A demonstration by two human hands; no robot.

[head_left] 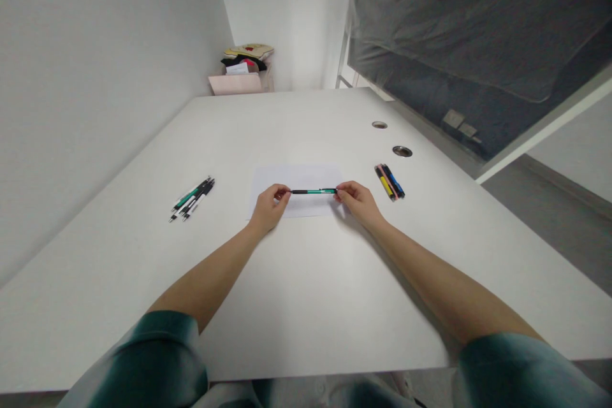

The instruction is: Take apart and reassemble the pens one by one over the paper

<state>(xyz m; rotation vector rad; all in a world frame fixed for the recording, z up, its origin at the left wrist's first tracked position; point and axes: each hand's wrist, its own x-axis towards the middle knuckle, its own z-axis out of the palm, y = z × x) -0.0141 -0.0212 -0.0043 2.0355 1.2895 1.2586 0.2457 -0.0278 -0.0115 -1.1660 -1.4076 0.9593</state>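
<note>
A slim green and black pen [313, 191] lies level between my hands, above a sheet of white paper [306, 173]. The fingers of my left hand [271, 205] pinch its dark left end. At the other end, by the clip, my right hand [357, 200] grips it between thumb and fingers. To the left of the paper rests a small bunch of pens [192, 199], black, white and green. Several markers [389, 182], with yellow, pink, blue and black parts, sit side by side to the right of my right hand.
The white table [306, 306] reaches to the far wall. Two round metal-rimmed fittings [402, 151] are set near its right edge. A pink box [236, 83] with cloth and other items stands at the far end. Dark fabric [478, 25] hangs over a frame at the right.
</note>
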